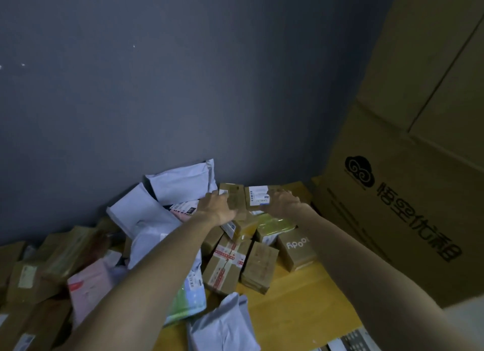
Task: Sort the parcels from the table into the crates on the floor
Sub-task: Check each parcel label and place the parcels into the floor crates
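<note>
A heap of parcels covers a yellow wooden table against a dark wall. Both my arms reach to the far end of the heap. My left hand grips a small brown cardboard box at the back. My right hand grips a neighbouring small brown box with a white label. Below them lie more brown boxes, one taped with red-and-white tape, and one with yellow-green wrap. No crates are in view.
White and grey plastic mailer bags pile at the back left, another lies near the front. A pink packet and more brown boxes sit left. Large stacked cartons wall off the right side.
</note>
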